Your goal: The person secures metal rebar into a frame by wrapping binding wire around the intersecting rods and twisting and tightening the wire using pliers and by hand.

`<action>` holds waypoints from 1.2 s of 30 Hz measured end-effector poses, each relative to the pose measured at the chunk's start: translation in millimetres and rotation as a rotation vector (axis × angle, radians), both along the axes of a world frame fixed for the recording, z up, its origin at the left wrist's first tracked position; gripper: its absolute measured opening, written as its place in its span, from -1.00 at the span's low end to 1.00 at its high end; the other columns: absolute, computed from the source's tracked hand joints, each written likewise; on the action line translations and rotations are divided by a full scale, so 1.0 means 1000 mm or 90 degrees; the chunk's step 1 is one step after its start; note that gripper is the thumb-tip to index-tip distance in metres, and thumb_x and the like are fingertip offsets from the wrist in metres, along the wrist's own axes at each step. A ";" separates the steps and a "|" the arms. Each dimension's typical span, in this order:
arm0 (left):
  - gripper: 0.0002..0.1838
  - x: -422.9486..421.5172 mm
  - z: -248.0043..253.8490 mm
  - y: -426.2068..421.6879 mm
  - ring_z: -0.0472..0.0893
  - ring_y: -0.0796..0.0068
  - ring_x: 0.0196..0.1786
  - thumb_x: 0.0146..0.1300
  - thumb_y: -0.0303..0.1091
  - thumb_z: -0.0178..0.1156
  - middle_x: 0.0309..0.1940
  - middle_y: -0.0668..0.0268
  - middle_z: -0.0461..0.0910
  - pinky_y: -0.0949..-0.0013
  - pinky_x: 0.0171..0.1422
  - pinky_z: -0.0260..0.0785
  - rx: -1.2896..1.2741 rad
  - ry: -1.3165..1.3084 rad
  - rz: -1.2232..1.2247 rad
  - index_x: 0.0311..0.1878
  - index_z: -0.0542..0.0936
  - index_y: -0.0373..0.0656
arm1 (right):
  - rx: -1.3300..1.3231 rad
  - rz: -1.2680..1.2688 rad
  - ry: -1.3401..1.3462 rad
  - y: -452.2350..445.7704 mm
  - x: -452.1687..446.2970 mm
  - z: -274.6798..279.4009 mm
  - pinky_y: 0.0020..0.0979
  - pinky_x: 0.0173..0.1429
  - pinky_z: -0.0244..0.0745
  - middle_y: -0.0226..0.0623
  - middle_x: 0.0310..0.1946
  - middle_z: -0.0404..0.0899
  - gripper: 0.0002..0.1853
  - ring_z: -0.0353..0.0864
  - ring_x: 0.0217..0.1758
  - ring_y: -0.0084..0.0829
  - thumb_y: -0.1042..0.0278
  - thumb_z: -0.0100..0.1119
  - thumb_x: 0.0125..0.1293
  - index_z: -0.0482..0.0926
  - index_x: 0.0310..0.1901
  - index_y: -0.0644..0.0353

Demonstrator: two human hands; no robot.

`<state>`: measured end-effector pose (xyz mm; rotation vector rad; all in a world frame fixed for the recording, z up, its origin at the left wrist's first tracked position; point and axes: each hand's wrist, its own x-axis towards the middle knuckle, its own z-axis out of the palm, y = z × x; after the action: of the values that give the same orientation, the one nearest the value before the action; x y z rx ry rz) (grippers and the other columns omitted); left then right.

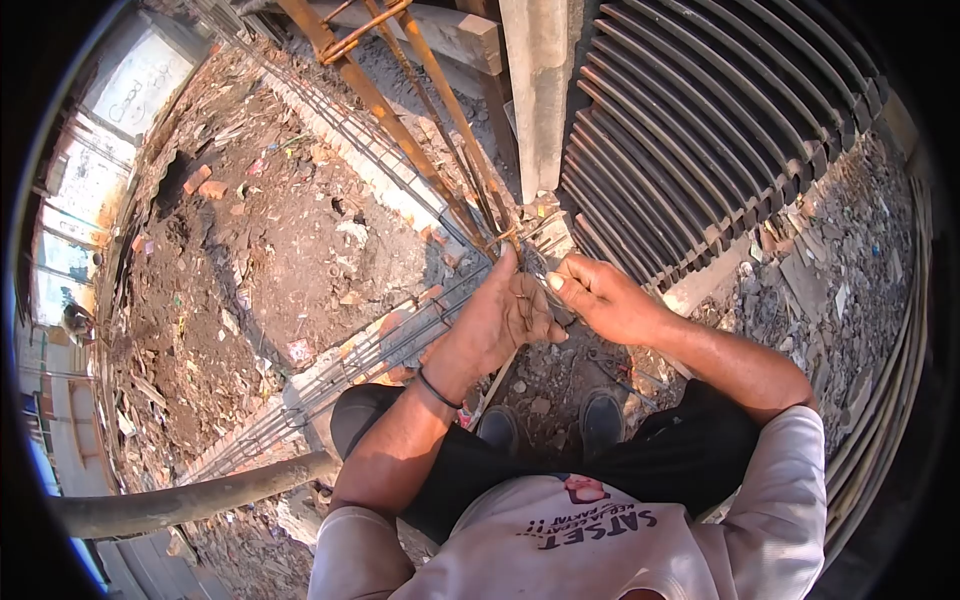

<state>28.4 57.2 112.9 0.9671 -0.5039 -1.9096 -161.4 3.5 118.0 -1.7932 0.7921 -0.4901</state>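
Note:
Close together in front of me, both my hands are at the foot of an upright column of rusty steel bars (367, 95). My left hand (497, 318) has its fingers curled and its thumb pointing up against the bars' lower end. A thin wire tie (506, 238) crosses the bars just above that thumb. My right hand (607, 300) is closed, thumb pressed on the curled fingers, beside the joint. Between the hands is a narrow dark metal piece, partly hidden; whether it is a tool or a bar I cannot make out.
Long rebar cages (400, 325) run left from the joint, low over rubble. A concrete post (538, 95) stands behind it. Stacked dark ribbed slats (700, 130) lie at right. A thick pole (200, 497) crosses lower left. My shoes (601, 418) stand on dirt below.

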 end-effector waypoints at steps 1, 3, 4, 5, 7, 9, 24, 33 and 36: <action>-0.27 0.004 0.000 -0.001 0.59 0.40 -0.52 0.49 0.35 -0.28 -0.67 0.38 0.44 0.04 -0.03 0.56 -0.003 0.017 -0.031 -0.38 0.52 -0.15 | 0.001 0.000 -0.001 -0.001 -0.001 -0.002 -0.43 -0.27 0.29 -0.49 -0.49 0.29 -0.65 0.22 -0.39 -0.62 0.11 -0.05 0.60 0.41 -0.23 0.26; -0.25 0.006 0.000 -0.002 0.59 0.42 -0.52 0.47 0.37 -0.27 -0.65 0.36 0.47 0.03 -0.02 0.57 -0.005 0.034 -0.061 -0.41 0.52 -0.15 | -0.016 0.028 0.031 -0.002 -0.002 -0.004 -0.40 -0.28 0.28 -0.47 -0.50 0.29 -0.65 0.22 -0.39 -0.60 0.13 -0.01 0.58 0.40 -0.28 0.26; -0.24 0.007 -0.002 -0.002 0.59 0.39 -0.51 0.46 0.39 -0.28 -0.64 0.34 0.47 0.03 -0.02 0.57 0.009 0.018 -0.077 -0.42 0.51 -0.15 | -0.014 0.029 0.031 -0.003 -0.002 -0.002 -0.40 -0.28 0.28 -0.47 -0.50 0.29 -0.65 0.22 -0.39 -0.60 0.13 -0.01 0.58 0.40 -0.28 0.26; -0.22 0.007 -0.003 -0.002 0.59 0.36 -0.50 0.45 0.41 -0.29 -0.64 0.32 0.48 0.03 -0.01 0.57 0.023 0.003 -0.093 -0.44 0.50 -0.16 | -0.025 0.043 0.058 -0.003 -0.003 0.002 -0.39 -0.27 0.29 -0.45 -0.49 0.30 -0.65 0.23 -0.38 -0.60 0.13 -0.01 0.58 0.40 -0.27 0.27; -0.19 0.009 -0.008 -0.004 0.64 0.21 -0.45 0.44 0.43 -0.30 -0.63 0.24 0.52 0.03 -0.01 0.57 0.042 -0.004 -0.090 -0.52 0.48 -0.16 | -0.033 0.057 0.084 -0.003 -0.005 0.009 -0.38 -0.27 0.29 -0.43 -0.48 0.30 -0.65 0.24 -0.37 -0.60 0.13 0.00 0.57 0.40 -0.27 0.27; -0.15 0.009 -0.008 -0.003 0.70 0.06 -0.39 0.43 0.45 -0.30 -0.62 0.16 0.56 0.03 -0.01 0.57 0.060 -0.012 -0.089 -0.60 0.46 -0.17 | -0.021 0.065 0.096 -0.005 -0.006 0.012 -0.35 -0.28 0.29 -0.38 -0.51 0.30 -0.65 0.24 -0.39 -0.57 0.13 0.01 0.57 0.40 -0.29 0.27; -0.11 0.002 -0.014 -0.005 0.62 0.15 -0.41 0.48 0.37 -0.33 -0.67 0.11 0.51 -0.06 0.01 0.55 -0.046 0.001 -0.035 -0.74 0.47 -0.17 | -0.124 -0.040 0.041 -0.004 -0.005 0.004 -0.05 -0.15 0.44 0.04 -0.42 0.55 -0.63 0.62 -0.27 0.07 0.07 -0.05 0.56 0.42 -0.15 0.29; -0.29 0.000 0.008 -0.003 0.62 0.10 -0.31 0.51 0.20 -0.22 -0.59 0.08 0.55 -0.08 0.19 0.43 -0.009 0.094 -0.066 -0.55 0.53 -0.19 | -0.079 -0.007 0.062 -0.006 -0.011 0.028 -0.06 -0.14 0.42 0.07 -0.40 0.52 -0.59 0.60 -0.27 0.02 0.03 -0.12 0.58 0.42 -0.16 0.31; -0.41 0.011 0.018 -0.008 0.62 0.09 -0.26 0.53 0.12 -0.20 -0.60 0.18 0.53 -0.10 0.41 0.26 -0.104 0.035 -0.123 -0.43 0.54 -0.16 | -0.145 -0.015 -0.023 -0.018 -0.011 0.031 -0.09 -0.16 0.41 0.01 -0.41 0.52 -0.59 0.57 -0.33 -0.07 0.04 -0.11 0.58 0.42 -0.18 0.31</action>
<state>38.9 49.1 130.8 0.7802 -0.7309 -2.0245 -172.1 -14.9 148.7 -1.9800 0.7582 -0.6474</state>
